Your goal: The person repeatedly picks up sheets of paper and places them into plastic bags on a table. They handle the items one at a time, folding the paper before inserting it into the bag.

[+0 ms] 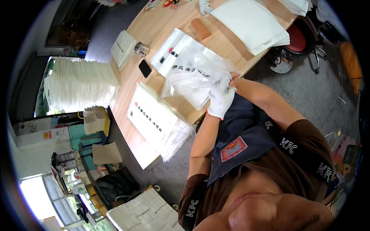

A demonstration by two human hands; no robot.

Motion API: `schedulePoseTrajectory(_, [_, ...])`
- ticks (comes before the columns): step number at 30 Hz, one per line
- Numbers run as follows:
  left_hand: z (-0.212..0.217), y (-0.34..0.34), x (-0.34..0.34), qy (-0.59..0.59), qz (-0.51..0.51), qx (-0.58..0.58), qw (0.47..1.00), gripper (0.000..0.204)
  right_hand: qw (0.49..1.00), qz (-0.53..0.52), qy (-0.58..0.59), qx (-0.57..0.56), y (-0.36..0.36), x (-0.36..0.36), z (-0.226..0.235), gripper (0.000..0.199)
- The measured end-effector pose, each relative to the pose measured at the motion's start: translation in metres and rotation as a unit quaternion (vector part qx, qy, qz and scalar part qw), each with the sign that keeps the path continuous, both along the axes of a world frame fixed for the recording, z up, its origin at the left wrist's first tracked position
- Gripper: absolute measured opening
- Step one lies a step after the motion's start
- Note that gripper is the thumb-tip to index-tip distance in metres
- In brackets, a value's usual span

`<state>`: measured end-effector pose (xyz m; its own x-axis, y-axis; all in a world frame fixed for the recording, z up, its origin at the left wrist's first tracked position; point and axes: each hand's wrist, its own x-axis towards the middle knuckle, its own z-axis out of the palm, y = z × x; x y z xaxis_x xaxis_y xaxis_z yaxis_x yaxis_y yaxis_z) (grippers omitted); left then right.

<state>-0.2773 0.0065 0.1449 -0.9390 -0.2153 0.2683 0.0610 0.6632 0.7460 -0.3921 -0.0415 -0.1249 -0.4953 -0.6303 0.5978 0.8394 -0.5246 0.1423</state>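
Observation:
My left hand [221, 97], in a white knit glove, is closed on the gathered near right edge of a clear plastic bag [179, 82]. Right beside it is my bare right hand [233, 78], its fingers bent at the same edge and partly hidden by the glove. The bag lies loosely spread over white printed packets [169, 54] with dark lettering and a red mark. To the left, a neat stack of similar packets [148, 115] in clear plastic sits at the table's edge.
On the wooden table [129, 82] are a black phone [145, 68], a glass jar [142, 49], a brown block [200, 29], large white sheets [250, 25] and a spare glove [205, 7]. A tall pile of packets [79, 82] stands left. A red-seated chair [296, 38] is at right.

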Motion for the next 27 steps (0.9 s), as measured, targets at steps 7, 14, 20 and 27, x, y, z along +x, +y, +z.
schedulePoseTrajectory(7, [-0.076, -0.065, 0.030, -0.041, 0.169, 0.053, 0.983, 0.017, 0.248, -0.356, 0.720, 0.541, 0.126, -0.001, 0.148, 0.018])
schedulePoseTrajectory(14, [-0.103, -0.053, -0.037, -0.066, 0.103, 0.261, 0.958, 0.018, -0.050, -0.468, 0.731, 0.494, 0.219, -0.126, 0.126, 0.028])
schedulePoseTrajectory(20, [-0.128, -0.043, -0.088, -0.127, -0.031, 0.213, 0.968, 0.028, -0.067, -0.578, 0.725, 0.368, 0.215, -0.146, 0.146, 0.019])
schedulePoseTrajectory(27, [-0.172, -0.031, -0.088, -0.146, 0.121, 0.536, 0.823, 0.037, 0.177, -0.533, 0.716, 0.415, 0.220, -0.019, 0.204, 0.034])
